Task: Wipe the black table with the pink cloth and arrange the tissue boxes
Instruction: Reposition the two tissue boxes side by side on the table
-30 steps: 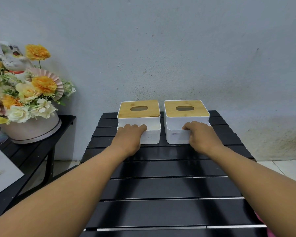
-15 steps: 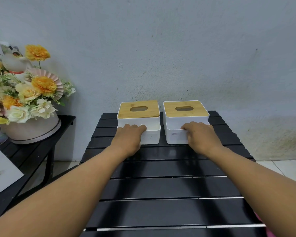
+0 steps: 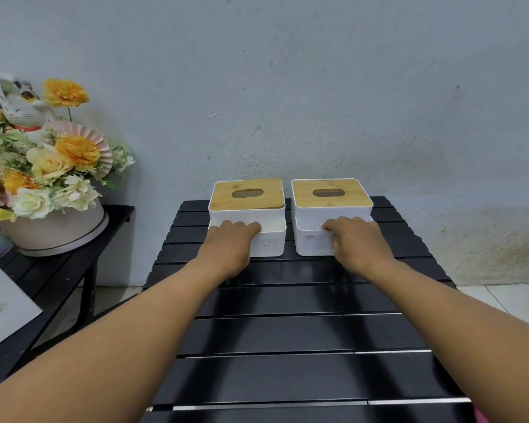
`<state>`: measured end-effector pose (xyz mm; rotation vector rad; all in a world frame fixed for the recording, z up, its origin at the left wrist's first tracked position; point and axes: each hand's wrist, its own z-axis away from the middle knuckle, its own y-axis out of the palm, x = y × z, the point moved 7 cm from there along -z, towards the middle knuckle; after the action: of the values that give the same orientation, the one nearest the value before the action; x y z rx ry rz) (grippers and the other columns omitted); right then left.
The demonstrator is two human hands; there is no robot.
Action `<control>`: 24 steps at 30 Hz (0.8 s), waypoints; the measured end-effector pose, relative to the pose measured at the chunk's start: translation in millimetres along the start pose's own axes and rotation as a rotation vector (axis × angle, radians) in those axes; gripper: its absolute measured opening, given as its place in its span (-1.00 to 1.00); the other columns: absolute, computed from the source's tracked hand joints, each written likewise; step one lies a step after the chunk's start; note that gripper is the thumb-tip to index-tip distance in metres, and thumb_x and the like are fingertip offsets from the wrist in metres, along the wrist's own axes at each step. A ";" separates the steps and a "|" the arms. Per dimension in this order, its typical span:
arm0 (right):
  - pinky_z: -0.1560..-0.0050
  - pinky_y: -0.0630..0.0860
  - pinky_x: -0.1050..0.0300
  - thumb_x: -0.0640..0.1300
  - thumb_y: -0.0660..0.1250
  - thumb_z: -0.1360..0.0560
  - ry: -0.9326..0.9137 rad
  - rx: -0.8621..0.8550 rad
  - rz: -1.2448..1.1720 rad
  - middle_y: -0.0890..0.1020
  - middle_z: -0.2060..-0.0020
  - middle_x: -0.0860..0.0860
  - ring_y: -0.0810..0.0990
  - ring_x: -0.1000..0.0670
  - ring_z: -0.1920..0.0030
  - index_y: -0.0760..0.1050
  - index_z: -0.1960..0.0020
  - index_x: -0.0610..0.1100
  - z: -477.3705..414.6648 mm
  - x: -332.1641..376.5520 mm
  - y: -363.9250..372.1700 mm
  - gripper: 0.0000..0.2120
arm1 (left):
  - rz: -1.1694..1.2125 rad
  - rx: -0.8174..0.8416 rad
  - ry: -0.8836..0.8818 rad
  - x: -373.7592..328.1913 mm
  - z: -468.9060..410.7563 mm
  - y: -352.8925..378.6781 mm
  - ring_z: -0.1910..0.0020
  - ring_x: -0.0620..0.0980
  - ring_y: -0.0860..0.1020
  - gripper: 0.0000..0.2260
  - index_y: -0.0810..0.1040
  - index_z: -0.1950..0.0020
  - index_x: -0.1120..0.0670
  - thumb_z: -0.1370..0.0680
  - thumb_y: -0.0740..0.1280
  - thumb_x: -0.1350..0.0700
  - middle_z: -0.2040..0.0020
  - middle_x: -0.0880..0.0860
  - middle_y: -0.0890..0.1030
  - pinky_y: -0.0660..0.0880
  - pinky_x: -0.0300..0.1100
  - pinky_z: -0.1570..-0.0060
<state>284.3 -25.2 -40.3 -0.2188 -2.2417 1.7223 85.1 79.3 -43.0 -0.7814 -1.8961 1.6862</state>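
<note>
Two white tissue boxes with bamboo lids stand side by side at the far end of the black slatted table (image 3: 287, 334), close to the wall. My left hand (image 3: 229, 248) grips the front rim of the left tissue box (image 3: 247, 206), fingers curled over its low front compartment. My right hand (image 3: 356, 245) grips the front rim of the right tissue box (image 3: 330, 203) the same way. A narrow gap separates the boxes. Only a sliver of the pink cloth (image 3: 480, 418) shows, at the table's near right corner.
A pot of orange and cream flowers (image 3: 52, 184) with a cat figurine stands on a lower black bench (image 3: 58, 273) to the left. A grey sheet (image 3: 3, 306) lies on that bench. The grey wall rises right behind the boxes.
</note>
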 end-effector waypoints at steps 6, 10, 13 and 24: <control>-0.08 0.29 -0.02 -0.23 0.10 -0.56 0.005 0.004 -0.005 0.62 -0.07 0.00 0.51 -0.12 -0.05 0.51 -0.22 0.05 1.2 0.5 -0.5 -0.65 | 0.003 0.002 -0.005 2.2 0.8 1.4 0.03 0.09 0.40 -0.72 0.36 -0.28 -0.04 -0.60 0.15 0.19 -0.03 0.06 0.51 0.35 0.00 -0.03; -0.09 0.27 -0.01 -0.23 0.11 -0.56 -0.003 0.009 0.008 0.62 -0.09 0.00 0.51 -0.12 -0.06 0.50 -0.22 0.05 1.0 1.5 -2.1 -0.65 | 0.001 0.000 -0.004 1.4 0.6 0.6 -0.04 0.11 0.43 -0.71 0.36 -0.30 -0.04 -0.60 0.16 0.18 -0.05 0.07 0.52 0.36 0.01 -0.06; -0.11 0.25 -0.02 -0.22 0.10 -0.56 -0.006 0.012 0.016 0.62 -0.08 0.01 0.51 -0.11 -0.06 0.50 -0.22 0.06 0.9 1.7 -2.6 -0.65 | 0.005 -0.006 -0.002 2.7 0.3 1.0 -0.04 0.11 0.43 -0.70 0.36 -0.31 -0.05 -0.61 0.15 0.18 -0.06 0.06 0.52 0.34 0.01 -0.07; -0.26 0.24 -0.03 -0.13 0.14 -0.59 -0.043 -0.049 0.083 0.52 -0.30 0.08 0.44 -0.08 -0.24 0.41 -0.39 0.06 12.5 8.6 -15.0 -0.62 | -0.059 -0.073 0.020 -4.3 5.3 -8.5 -0.12 0.11 0.41 -0.66 0.34 -0.40 -0.06 -0.63 0.12 0.12 -0.16 0.04 0.51 0.33 0.00 -0.14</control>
<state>273.0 -38.1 -27.5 -0.2923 -2.3391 1.7304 83.8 71.9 -35.2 -0.7597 -1.9567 1.5760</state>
